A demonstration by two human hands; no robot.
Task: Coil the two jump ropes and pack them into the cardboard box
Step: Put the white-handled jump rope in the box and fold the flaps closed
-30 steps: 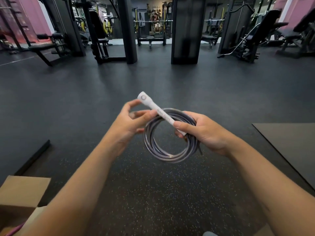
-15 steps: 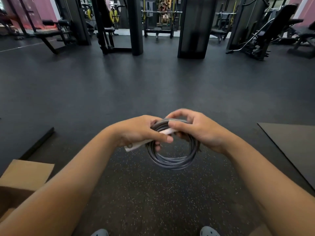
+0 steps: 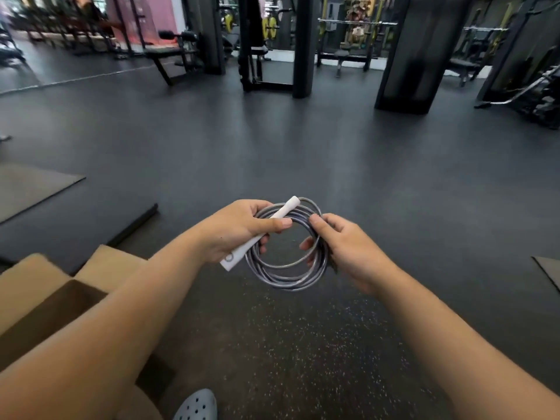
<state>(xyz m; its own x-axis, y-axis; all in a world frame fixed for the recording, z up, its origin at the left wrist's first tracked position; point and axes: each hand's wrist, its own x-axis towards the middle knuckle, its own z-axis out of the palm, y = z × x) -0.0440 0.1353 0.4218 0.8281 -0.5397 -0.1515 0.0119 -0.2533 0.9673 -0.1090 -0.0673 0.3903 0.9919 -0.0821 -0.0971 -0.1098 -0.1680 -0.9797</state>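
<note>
At far left a grey floor mat (image 3: 33, 189) is seen lying flat on the dark rubber floor (image 3: 303, 153). Below it, at the lower left, the cardboard box (image 3: 45, 286) is seen with its flaps open and its dark interior exposed; the near part is hidden by the left forearm, and its contents cannot be made out. A pale perforated clog (image 3: 197, 406) is visible at the bottom edge, just right of the box. At centre, the left hand (image 3: 236, 231) is closed around the white handle (image 3: 260, 234) and the left side of the coil, the thumb laid across the handle. The handle is tilted, its upper end pointing up and right. The grey jump rope (image 3: 288, 277) is held as a round coil of several loops, off the floor, between both hands. The right hand (image 3: 348, 250) is curled around the right side of the coil, thumb on top. Gym machines and dark pillars are seen across the background.
</note>
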